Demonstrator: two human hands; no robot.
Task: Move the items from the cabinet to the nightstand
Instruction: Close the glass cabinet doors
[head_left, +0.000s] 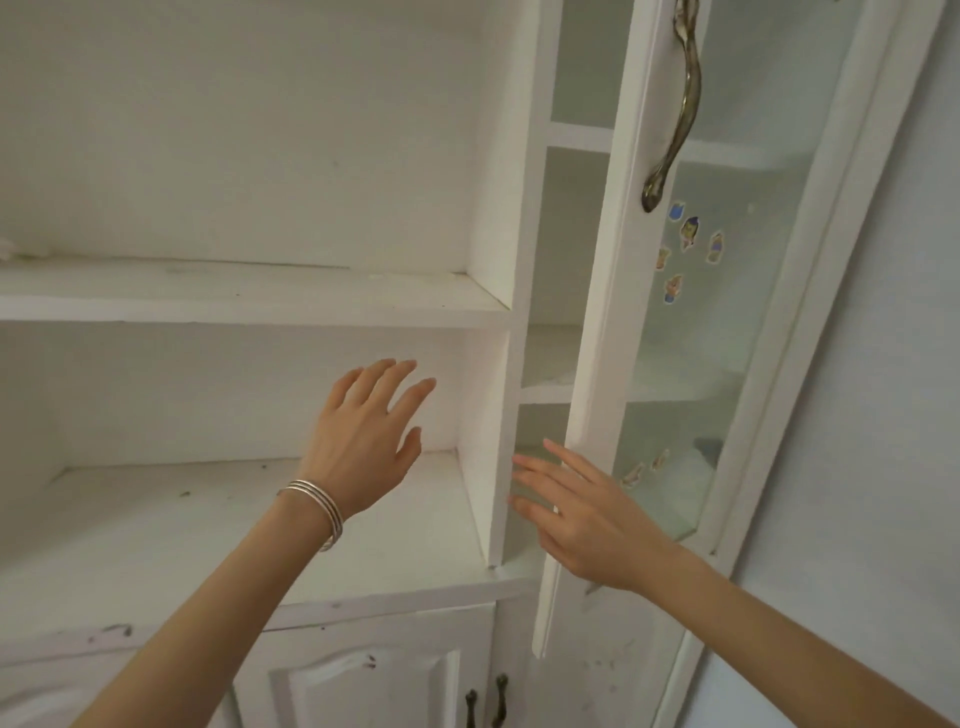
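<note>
I saw the white cabinet (249, 306) filling the view straight ahead. It was painted wood with a matte, slightly grubby finish, and its flat boards and square-cut uprights made open, box-shaped bays. On the left, the lower shelf (130, 530) showed dark specks and scuffs in its paint. Below its front edge sat raised-panel doors (363, 675) with curved moulding, chipped paint and a pair of slim dark handles (485, 706). The left hand (363, 436) hovered over the back right corner of that shelf with its fingers released, straight and slightly spread, gripping nothing. Thin silver bangles (317, 506) ringed its wrist. Just to its right stood the upright divider (485, 441), a plain white panel. Beyond it, the right hand (582, 514) reached toward the narrow bay, fingers loose and fanned, empty, with the tips just beside the divider's front edge; I could not tell whether they touched it. Further right the glazed door (613, 312) stood open, a white moulded frame around cloudy, greenish glass. It carried a curvy, tarnished metal pull (675, 114) and small cartoon stickers (690, 234). A pale textured wall (883, 415) ran along the right edge.
</note>
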